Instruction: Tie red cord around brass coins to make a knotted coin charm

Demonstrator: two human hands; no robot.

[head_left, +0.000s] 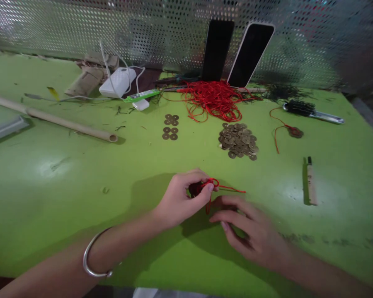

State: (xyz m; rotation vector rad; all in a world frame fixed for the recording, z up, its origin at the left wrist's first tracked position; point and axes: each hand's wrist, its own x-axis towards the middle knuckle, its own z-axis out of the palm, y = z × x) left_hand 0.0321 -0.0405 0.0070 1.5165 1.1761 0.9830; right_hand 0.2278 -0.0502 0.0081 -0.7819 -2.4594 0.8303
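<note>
My left hand [186,194] pinches a red cord [216,182] between thumb and fingertips, just above the green table. The cord forms a small loop at the fingertips. One end of it sticks out to the right, and another part hangs down. Something dark sits inside the curl of that hand, mostly hidden by the fingers. Close by on the right, my right hand [248,227] has its fingers apart and slightly bent, its tips near the hanging cord. I see nothing held in it.
Beyond the hands lie a pile of holed coins [238,140], two small coin groups [170,126] and a tangle of red cord [214,99]. A lighter [311,182], a brush [312,112] and a coin cluster with red cord [295,132] lie right. A tube [71,124] lies left; two phones [251,54] lean behind.
</note>
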